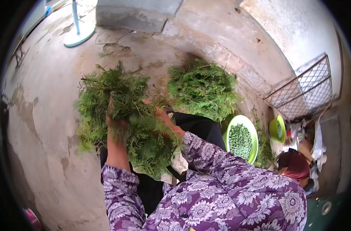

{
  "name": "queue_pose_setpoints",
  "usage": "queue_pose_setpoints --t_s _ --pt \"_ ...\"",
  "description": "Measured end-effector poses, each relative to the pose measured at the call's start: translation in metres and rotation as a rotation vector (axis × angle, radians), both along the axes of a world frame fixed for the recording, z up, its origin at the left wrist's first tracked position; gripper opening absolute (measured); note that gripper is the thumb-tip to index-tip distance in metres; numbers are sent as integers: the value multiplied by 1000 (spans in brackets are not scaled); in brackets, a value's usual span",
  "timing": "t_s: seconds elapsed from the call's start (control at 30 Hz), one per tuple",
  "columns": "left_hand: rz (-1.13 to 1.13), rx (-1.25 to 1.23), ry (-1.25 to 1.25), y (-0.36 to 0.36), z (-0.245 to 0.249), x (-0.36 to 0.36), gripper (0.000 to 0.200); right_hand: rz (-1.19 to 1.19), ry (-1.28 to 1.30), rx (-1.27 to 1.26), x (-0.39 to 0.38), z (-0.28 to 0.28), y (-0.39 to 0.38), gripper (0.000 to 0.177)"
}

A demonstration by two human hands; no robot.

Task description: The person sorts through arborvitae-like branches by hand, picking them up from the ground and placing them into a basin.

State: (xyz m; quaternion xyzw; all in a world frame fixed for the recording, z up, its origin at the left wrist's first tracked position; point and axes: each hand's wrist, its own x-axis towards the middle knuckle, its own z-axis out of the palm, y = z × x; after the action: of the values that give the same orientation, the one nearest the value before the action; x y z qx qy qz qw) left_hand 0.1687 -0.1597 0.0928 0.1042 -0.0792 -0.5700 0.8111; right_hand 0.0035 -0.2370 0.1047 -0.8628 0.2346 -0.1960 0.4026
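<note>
Leafy green branches (121, 86) lie bunched in front of me, with dark twigs at their top. My left hand (114, 122) is closed around stems in this bunch, its fingers partly covered by leaves. At the right side of the bunch, my right hand (160, 114) grips leafy stems, its thumb side showing and the other fingers mostly hidden. More feathery sprigs (150, 150) hang below and between my forearms, over my lap, slightly blurred. Just beyond my right hand, a second green pile (202, 86) rests on the floor.
At the right stand a lime-green basin (255, 142) of small green pieces and a smaller green basin (283, 133). A wire-mesh rack (306, 90) leans near the wall, with mixed items below it. A pale round stand base (79, 36) is at the upper left.
</note>
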Motion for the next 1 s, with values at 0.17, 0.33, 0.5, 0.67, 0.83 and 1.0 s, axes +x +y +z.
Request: queue_pose_setpoints --t_s 0.17,0.33,0.5,0.67,0.83,1.0 --pt "-151 333 -95 -30 8 -12 50 -196 70 62 -17 23 -3 71" --pt "-188 395 -372 -21 16 -24 56 -398 -183 -162 -77 17 -94 66" --pt "-266 377 -298 -26 -2 -28 56 -937 95 -59 -133 103 -192 64" --pt "-284 650 -487 -29 -7 -37 48 -1129 575 -471 -175 134 -321 75" --pt "-244 783 -447 -23 -16 -41 45 -1209 803 -477 -207 75 -395 77" --pt "-236 841 -430 -18 -25 -40 47 -1151 1190 103 -253 -77 -371 83"
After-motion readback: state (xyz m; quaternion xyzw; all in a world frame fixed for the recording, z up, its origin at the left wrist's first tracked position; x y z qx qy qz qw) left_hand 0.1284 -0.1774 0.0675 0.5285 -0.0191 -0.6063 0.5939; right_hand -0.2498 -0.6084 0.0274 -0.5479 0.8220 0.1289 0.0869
